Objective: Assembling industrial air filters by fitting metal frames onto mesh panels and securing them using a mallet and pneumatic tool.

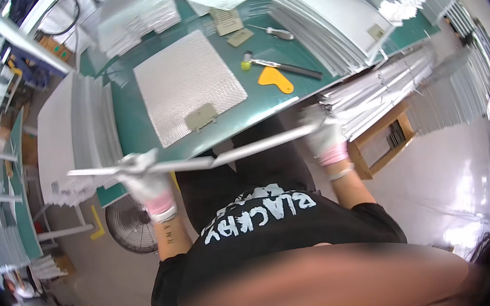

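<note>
Left hand (pixel 147 188) and right hand (pixel 323 135), grips clamped, are holding long silver metal strips (pixel 197 161) just below the green tabletop (pixel 133 123).

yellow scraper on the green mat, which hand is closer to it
Right. The right hand sits just below and slightly right of the yellow scraper, off the mat's edge. The left hand is much farther, down to its left.
</note>
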The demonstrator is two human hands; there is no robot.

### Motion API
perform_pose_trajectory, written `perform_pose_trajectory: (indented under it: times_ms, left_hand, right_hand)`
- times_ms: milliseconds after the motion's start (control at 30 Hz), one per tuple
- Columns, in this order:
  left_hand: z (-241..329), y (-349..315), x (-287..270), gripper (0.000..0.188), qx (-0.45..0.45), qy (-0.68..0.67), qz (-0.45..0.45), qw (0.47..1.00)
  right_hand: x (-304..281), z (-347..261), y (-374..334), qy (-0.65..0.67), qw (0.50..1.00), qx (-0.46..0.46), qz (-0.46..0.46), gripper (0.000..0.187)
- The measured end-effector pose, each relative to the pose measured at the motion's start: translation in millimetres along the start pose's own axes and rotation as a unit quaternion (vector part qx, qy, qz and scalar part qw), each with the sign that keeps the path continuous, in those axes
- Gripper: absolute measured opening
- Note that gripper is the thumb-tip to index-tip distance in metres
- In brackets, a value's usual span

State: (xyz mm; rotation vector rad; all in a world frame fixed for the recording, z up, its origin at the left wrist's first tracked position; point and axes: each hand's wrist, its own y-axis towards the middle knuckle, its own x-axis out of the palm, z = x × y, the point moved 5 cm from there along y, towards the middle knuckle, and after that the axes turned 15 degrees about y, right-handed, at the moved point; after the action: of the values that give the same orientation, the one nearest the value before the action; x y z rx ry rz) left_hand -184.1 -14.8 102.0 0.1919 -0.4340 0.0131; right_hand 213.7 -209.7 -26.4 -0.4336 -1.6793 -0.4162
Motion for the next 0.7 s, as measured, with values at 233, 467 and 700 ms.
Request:
perform_pose_trajectory:
  times_ms: [233, 467, 700]
  left_hand:
    - [31, -8, -63, 0.063, -0.029, 0.317, -0.138, 0.938]
    - [-63, -82, -30, 0.046, -0.046, 0.294, -0.149, 0.943]
    - [-60, -110, 21, 0.052, -0.011, 0.285, -0.237, 0.929]
  right_hand:
    - [126, -148, 13, -0.077, 0.942, -0.319, 0.065, 0.028]
    - [153, 84, 152, -0.087, 0.995, -0.001, -0.042, 0.025]
    - [73, 137, 159, -0.419, 0.896, 0.146, 0.009, 0.02]
